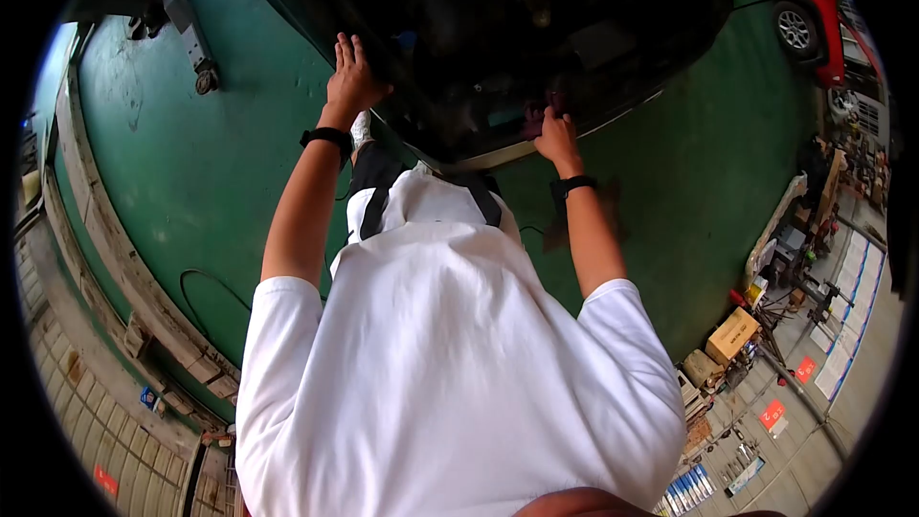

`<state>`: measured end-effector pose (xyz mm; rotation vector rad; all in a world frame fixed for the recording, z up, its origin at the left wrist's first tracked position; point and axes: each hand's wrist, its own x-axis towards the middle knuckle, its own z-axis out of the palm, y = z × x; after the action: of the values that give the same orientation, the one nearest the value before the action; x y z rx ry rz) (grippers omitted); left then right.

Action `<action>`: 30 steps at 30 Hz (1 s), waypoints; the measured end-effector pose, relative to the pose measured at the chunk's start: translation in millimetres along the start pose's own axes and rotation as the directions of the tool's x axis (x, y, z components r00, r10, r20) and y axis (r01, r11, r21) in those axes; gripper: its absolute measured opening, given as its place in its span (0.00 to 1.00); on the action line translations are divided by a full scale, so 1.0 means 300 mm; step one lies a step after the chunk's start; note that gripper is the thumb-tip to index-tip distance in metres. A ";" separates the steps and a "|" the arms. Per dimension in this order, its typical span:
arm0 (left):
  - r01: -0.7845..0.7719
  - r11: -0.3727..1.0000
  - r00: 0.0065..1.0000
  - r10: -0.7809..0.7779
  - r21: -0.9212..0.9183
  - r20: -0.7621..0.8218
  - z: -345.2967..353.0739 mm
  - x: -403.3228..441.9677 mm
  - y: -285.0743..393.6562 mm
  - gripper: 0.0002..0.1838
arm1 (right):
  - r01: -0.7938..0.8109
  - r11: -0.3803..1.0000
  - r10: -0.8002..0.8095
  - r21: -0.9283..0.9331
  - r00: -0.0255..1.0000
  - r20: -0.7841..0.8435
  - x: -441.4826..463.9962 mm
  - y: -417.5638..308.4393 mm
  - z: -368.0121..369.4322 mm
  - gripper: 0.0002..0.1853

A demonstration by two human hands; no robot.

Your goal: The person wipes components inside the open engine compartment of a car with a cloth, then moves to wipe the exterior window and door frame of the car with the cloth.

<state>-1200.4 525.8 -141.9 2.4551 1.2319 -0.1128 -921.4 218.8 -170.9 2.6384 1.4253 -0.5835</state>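
Observation:
A black car [613,67] fills the top middle, its front end close to my body and much of it lost in shadow. My left hand [354,81] lies on the car's left front edge with the fingers stretched out and holds nothing. At the front edge, right of centre, my right hand [555,137] is closed on what looks like a bunched dark red cloth [534,119]. The cloth is against the dark surface, and its full shape is hard to make out. Black bands circle both wrists.
Green floor [230,163] surrounds the car. A metal lift arm [182,19] reaches in at the upper left. A red car [809,19] stands at the upper right. Along the right wall are a cardboard box [733,335] and assorted parts. A thin hose [196,278] lies at left.

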 end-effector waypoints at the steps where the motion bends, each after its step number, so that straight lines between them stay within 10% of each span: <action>1: -0.007 1.000 1.000 0.007 0.000 -0.002 0.001 0.004 0.001 0.66 | -0.002 1.000 0.002 0.024 1.000 0.010 -0.003 0.003 -0.002 0.26; 9: 0.002 1.000 1.000 -0.002 -0.012 0.019 0.017 -0.003 -0.016 0.67 | 0.092 0.995 -0.089 0.023 0.990 -0.108 0.005 -0.046 -0.002 0.28; 19: -0.006 0.999 0.999 0.008 -0.042 0.041 0.032 -0.002 -0.027 0.69 | -0.315 0.922 0.283 0.226 0.945 0.164 -0.072 0.070 -0.053 0.29; 25: -0.076 0.995 0.997 0.075 -0.069 -0.012 0.072 0.023 -0.058 0.70 | -0.419 0.698 0.602 0.580 0.782 -0.159 -0.145 0.333 0.013 0.36; 30: -0.050 0.998 0.999 0.050 -0.045 -0.006 0.072 0.030 -0.052 0.70 | -0.374 0.850 0.475 0.371 0.849 -0.233 -0.072 0.397 -0.018 0.33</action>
<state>-1205.0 532.7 -168.7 2.4468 1.1608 -0.0650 -832.7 136.5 -170.2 3.2871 0.7730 -0.3656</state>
